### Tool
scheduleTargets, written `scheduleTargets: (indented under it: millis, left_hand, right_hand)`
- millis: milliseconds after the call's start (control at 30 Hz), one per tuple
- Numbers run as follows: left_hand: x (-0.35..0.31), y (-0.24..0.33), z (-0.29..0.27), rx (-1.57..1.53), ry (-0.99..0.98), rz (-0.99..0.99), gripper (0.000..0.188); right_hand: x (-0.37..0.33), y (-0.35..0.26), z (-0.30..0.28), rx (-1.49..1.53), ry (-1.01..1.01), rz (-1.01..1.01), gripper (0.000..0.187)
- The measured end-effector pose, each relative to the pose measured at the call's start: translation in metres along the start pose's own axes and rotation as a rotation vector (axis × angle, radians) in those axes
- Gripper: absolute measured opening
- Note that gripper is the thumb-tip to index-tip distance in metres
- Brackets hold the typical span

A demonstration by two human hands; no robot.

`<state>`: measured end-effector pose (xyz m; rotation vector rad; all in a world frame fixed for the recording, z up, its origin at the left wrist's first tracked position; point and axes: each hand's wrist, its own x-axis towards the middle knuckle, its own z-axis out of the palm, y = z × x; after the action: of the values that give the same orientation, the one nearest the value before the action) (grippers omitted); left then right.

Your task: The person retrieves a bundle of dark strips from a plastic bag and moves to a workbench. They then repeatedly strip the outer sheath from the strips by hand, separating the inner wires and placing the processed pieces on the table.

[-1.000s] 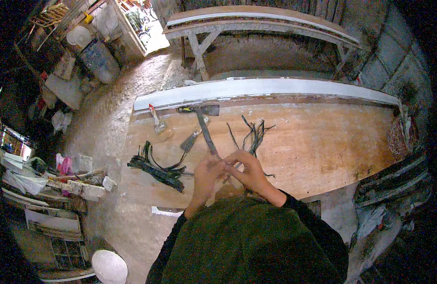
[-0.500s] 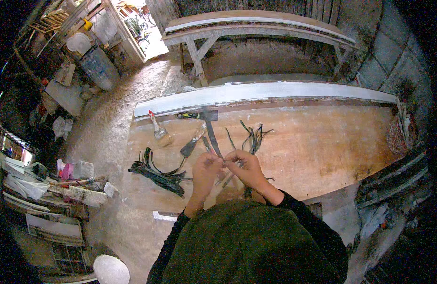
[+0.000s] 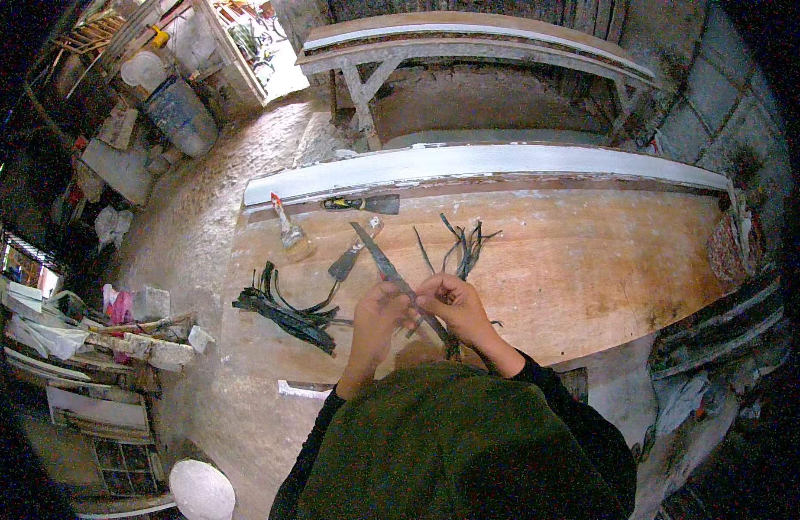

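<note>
My left hand (image 3: 378, 314) and my right hand (image 3: 456, 305) meet over the near part of a wooden board, fingers pinched on a dark, flat strip (image 3: 378, 251). The strip slants from upper left, between the hands, down toward my body. Left of my left hand lies a bundle of black strips (image 3: 287, 314). Beyond my right hand, several thin black strips (image 3: 471, 250) are spread on the board. A putty knife (image 3: 346, 260) with a dark blade lies just past my left hand, next to a paintbrush (image 3: 293, 240) with a red-tipped handle.
A second putty knife (image 3: 362, 204) lies by the long white-painted plank (image 3: 495, 162) along the wooden board's (image 3: 590, 260) far side. Farther back stands a trestle bench (image 3: 365, 104). Scrap and timber (image 3: 148, 342) crowd the left; a blue barrel (image 3: 181, 117) is near the doorway.
The strip's far end has swung left and now leans more; its near end shows toward my right forearm. Both hands stay nearly in place, still pinching it.
</note>
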<state>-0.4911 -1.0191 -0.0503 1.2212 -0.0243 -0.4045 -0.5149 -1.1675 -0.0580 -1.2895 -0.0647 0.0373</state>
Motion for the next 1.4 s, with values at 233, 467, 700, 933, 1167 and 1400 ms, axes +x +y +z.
scheduleTargets:
  millis: [233,467,700,933,1167,1400]
  left_hand:
    - [-0.006,0.0,-0.002,0.163,0.052,0.099,0.014]
    - [-0.009,0.003,-0.004,0.312,0.026,0.124,0.012]
    - [-0.01,-0.004,-0.009,0.191,0.01,0.1,0.014]
    - [-0.012,-0.002,-0.007,0.302,0.042,0.151,0.015]
    - [-0.011,0.0,-0.006,0.254,0.097,0.13,0.015]
    - [-0.01,-0.004,-0.003,0.099,0.023,0.144,0.019]
  right_hand:
    - [-0.004,-0.009,0.005,-0.288,0.027,-0.105,0.017]
    - [-0.007,-0.015,0.006,-0.23,0.035,-0.003,0.018]
    - [-0.007,-0.008,0.002,-0.282,0.015,-0.012,0.014]
    - [-0.006,0.0,0.001,-0.25,0.004,-0.077,0.015]
    - [-0.007,0.002,0.003,-0.478,0.031,-0.279,0.017]
    - [-0.008,-0.008,0.003,-0.868,0.037,-0.652,0.019]
